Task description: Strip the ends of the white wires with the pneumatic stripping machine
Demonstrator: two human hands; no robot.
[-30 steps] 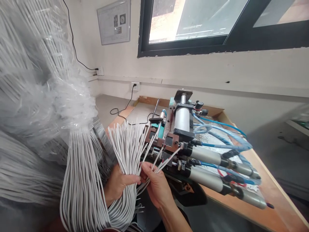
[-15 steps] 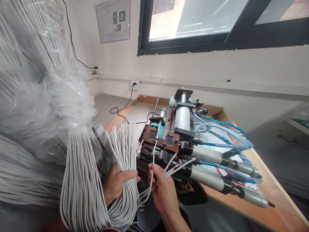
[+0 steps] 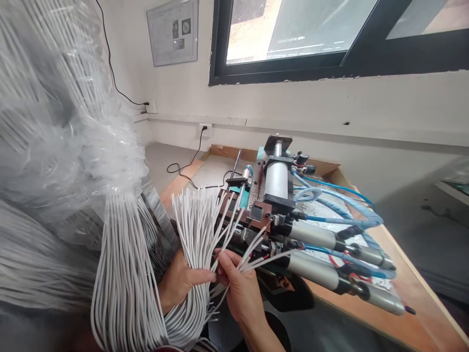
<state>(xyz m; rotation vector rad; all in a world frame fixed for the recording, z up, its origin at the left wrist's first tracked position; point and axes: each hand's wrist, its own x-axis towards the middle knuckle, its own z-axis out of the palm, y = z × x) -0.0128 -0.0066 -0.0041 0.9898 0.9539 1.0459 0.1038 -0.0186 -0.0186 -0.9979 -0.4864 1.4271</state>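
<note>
My left hand (image 3: 183,281) is wrapped round a thick bundle of thin white cables (image 3: 196,234), whose cut ends fan upward. Right beside it, my right hand (image 3: 238,283) pinches one or more white cables at the bundle's right edge. Several loose cables (image 3: 254,259) also stick out to the right from that hand. Just behind the hands stands a machine with a brown metal head (image 3: 261,212) and an upright silver cylinder (image 3: 276,180). The cables' ends partly cover its left front.
Large plastic-wrapped cable bundles (image 3: 113,151) fill the left side. Silver cylinders (image 3: 315,274) and blue air hoses (image 3: 340,220) extend right over a wooden-edged table (image 3: 417,303). A black cord runs to a wall socket (image 3: 207,130).
My right hand has moved left against the bundle, and its cable has come away from the machine head. The bundle in my left hand has shifted slightly right and its ends spread wider.
</note>
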